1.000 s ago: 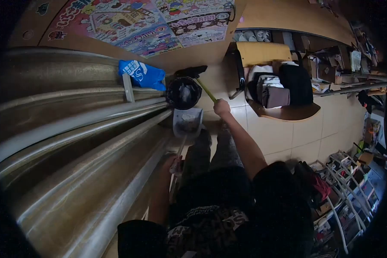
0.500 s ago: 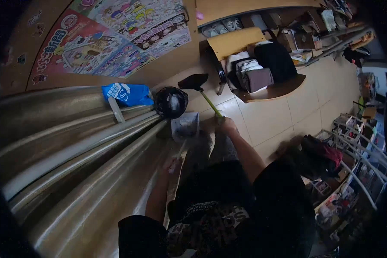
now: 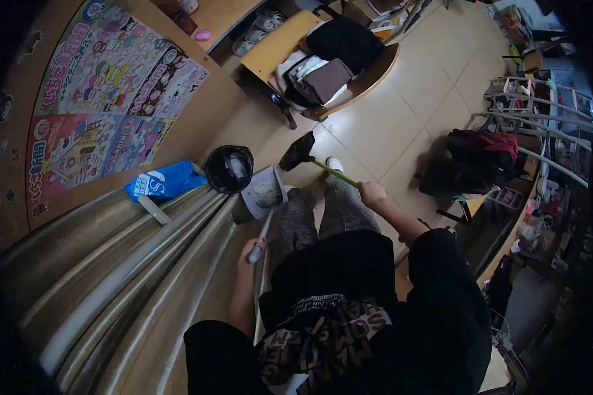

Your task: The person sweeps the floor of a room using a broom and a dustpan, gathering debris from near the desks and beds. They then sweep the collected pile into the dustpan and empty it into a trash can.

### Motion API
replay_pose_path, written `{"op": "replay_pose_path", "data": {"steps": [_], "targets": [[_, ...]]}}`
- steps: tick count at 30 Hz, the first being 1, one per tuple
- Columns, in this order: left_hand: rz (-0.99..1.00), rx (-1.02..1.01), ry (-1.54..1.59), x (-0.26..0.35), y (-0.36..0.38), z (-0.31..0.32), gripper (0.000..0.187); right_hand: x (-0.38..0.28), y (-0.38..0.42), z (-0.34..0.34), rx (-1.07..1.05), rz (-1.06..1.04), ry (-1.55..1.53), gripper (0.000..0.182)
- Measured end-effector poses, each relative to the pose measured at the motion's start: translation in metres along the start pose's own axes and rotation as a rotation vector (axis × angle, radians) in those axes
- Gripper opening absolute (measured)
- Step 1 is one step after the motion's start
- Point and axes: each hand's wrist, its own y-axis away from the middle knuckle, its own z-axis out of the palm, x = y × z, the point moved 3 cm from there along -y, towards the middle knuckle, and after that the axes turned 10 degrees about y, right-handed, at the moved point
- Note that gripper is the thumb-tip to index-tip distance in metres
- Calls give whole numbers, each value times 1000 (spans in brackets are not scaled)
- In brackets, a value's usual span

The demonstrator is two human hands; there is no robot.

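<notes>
My right hand (image 3: 373, 195) is wrapped round the green handle of a broom (image 3: 299, 153), whose black head is lowered near the floor, just right of the dustpan. In my left hand (image 3: 252, 250) is the grey handle of a long-handled dustpan (image 3: 264, 191). The dustpan's pale scoop stands in front of my legs and has some bits in it, too small to name. Beside the scoop, to its left, is a trash bin (image 3: 229, 169) lined with a black bag.
A wooden chair (image 3: 375, 82) holds folded clothes (image 3: 323, 80). A blue packet (image 3: 165, 180) lies by the gold curtain (image 3: 138, 276) on the left. To the right are a dark bag (image 3: 468, 161) and cluttered shelves (image 3: 540, 112). Tiled floor (image 3: 408, 125) runs between.
My view has turned, shifting the chair up and left. The broom head has come away from the bin, closer to me and the dustpan. Both hands keep their grips.
</notes>
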Motion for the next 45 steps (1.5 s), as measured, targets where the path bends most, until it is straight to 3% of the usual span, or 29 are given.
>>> {"op": "replay_pose_path", "data": {"steps": [1,3,5,6,8,10,12,14,15,20,26,32,35,37,39,42,45], "targets": [[406,26,-605,-41,0,23,20,5,1,-13,2,-55,9,21],[803,52,-1214,-38,-4,28,16,15,6,-40,-2,-119,97,20],[476,135,-221,37,-18,-23,33,22,2,-47,-12,-183,182,20],[473,143,-225,16,-31,-14,33,25,-6,-48,7,-184,140,20],[669,341,-131,-21,-52,-4,19,31,-30,-39,23,-214,135,20],[589,254,-278,-14,-72,-16,18,39,-67,-14,18,-251,173,20],[514,161,-414,8,-90,-32,18,58,-98,4,159,-299,166,20],[595,247,-42,13,-111,-45,19,98,-106,-6,85,-304,181,19],[730,290,-143,-4,-120,-42,20,117,-109,-10,17,-285,184,19],[615,188,-13,-35,-190,-52,19,262,-116,29,155,-285,246,20],[554,209,15,-60,-249,-58,21,373,-95,1,4,-245,147,19],[590,320,151,-84,-285,-37,23,434,-72,-69,131,-235,-126,21],[572,362,90,-87,-298,-36,21,431,-83,-94,129,-216,-121,26],[552,374,37,-86,-305,-35,20,413,-112,-91,243,-219,-275,30],[491,353,-39,-91,-311,-30,20,385,-158,-78,224,-187,-307,29],[571,381,-43,-116,-324,-17,21,331,-222,-56,254,-113,-348,24],[586,334,-114,-102,-311,-22,22,277,-262,-25,266,-49,-386,22]]}}
